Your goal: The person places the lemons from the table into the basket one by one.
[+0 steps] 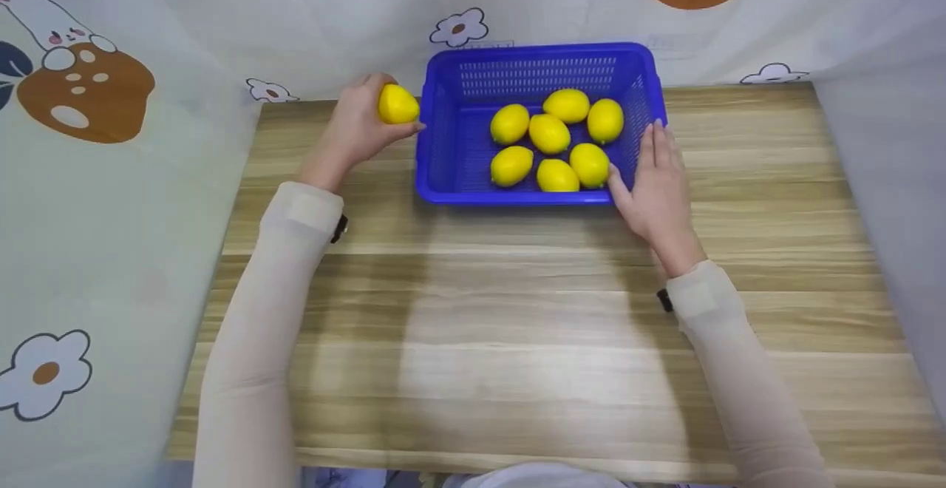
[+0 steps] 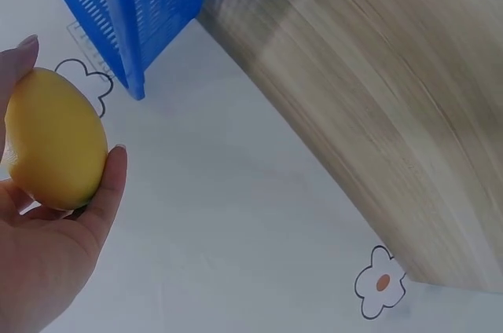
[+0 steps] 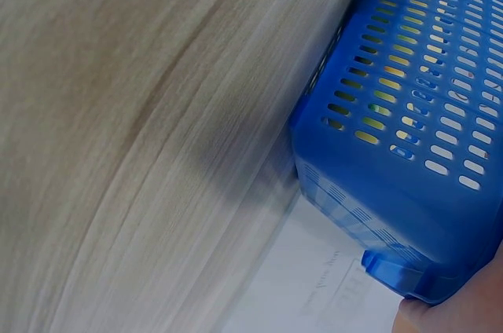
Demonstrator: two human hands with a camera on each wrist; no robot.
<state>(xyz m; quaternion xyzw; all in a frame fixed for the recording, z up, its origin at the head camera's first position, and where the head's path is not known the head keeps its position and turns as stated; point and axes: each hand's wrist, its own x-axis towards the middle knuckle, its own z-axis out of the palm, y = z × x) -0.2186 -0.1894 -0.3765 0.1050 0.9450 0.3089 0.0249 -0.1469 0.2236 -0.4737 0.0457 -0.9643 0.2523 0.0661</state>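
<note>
A yellow lemon (image 1: 399, 105) is gripped by my left hand (image 1: 358, 122), just off the left side of a blue plastic basket (image 1: 517, 198). The left wrist view shows the fingers and thumb around this lemon (image 2: 56, 138), apart from the basket wall. My right hand (image 1: 658, 192) rests at the basket's front right corner, fingers straight along the right rim and thumb over the front edge. Inside the basket lie several lemons (image 1: 549, 134), grouped in the middle and right part. In the right wrist view, only a bit of the hand (image 3: 460, 305) shows beside the rim.
The basket stands at the back of a wood-grain table (image 1: 510, 325). A pale curtain (image 1: 355, 22) printed with flowers and a rabbit hangs behind and along the left. The basket's slotted wall (image 3: 424, 97) fills the right side of the right wrist view.
</note>
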